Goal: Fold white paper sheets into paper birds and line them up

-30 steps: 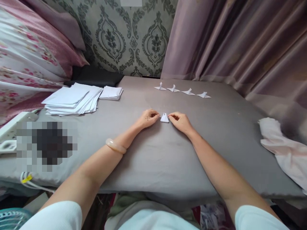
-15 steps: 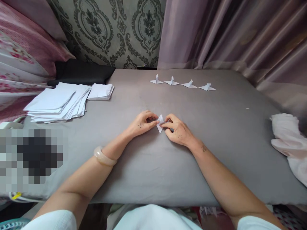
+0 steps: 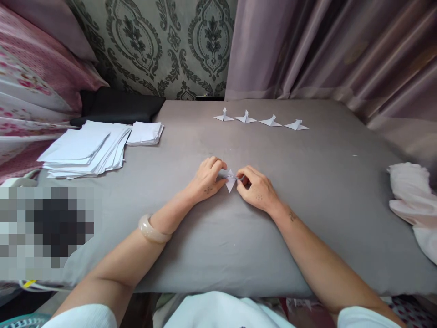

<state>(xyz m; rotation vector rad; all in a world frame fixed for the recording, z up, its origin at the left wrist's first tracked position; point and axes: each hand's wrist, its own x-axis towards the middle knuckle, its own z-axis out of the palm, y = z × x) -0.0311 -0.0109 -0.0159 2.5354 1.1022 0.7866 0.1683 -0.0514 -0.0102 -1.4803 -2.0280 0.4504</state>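
Between my hands, over the middle of the grey-covered table, is a small folded piece of white paper with one point facing me. My left hand pinches its left side between thumb and fingers. On the opposite side, my right hand grips a corner with curled fingertips. The fingers partly hide the paper's left and right ends. Farther back stand several folded paper cranes in a row, among them a crane at the left end and a crane at the right end.
At the left lies a fanned stack of white paper sheets, beside a smaller stack of paper. Behind them rests a black cloth item. A pale bundled cloth sits at the right edge. Curtains hang behind the table.
Both hands have shifted their hold to the paper's left and right sides. The paper's upper point is shorter in view, and its side parts now show between my fingers.
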